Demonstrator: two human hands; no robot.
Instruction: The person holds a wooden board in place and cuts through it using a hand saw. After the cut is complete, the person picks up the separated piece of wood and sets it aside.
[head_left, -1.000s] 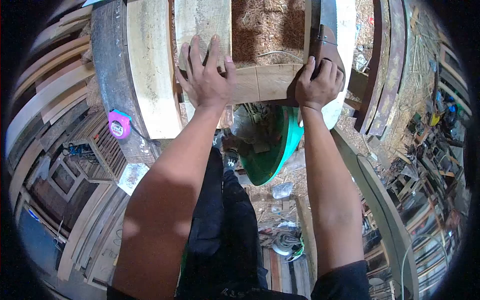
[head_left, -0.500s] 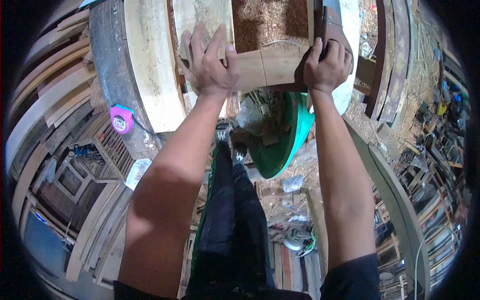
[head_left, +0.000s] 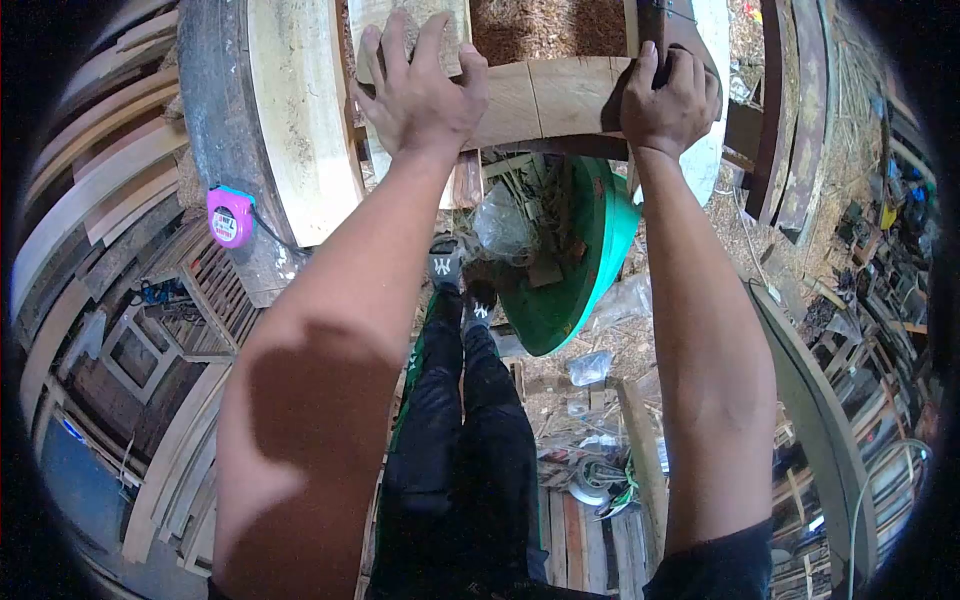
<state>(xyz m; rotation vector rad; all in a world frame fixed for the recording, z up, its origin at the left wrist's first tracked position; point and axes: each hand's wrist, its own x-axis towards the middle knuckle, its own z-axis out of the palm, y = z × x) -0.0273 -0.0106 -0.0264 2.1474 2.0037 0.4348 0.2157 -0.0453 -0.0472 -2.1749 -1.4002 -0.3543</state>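
My left hand (head_left: 425, 88) lies with spread fingers over the left end of a pale wooden piece (head_left: 545, 98) that has a thin dark line across it. At the piece's right end, my right hand (head_left: 668, 100) has its fingers curled around the handle of a dark tool (head_left: 675, 28), whose far part is cut off by the top of the view. Long pale boards (head_left: 300, 110) run beneath and beside my left hand. Wood shavings (head_left: 545, 30) lie beyond the piece.
A pink tape measure (head_left: 230, 218) rests on a dark beam (head_left: 225, 120) at the left. Below the bench is a green basin (head_left: 590, 270) with scraps and a plastic bag. Stacked planks (head_left: 110, 160) stand at the left, and a long board (head_left: 815, 400) at the lower right.
Both hands and the pale piece appear slightly higher in the view, and both arms look more extended. The basin shows more fully. My left hand remains spread, my right curled.
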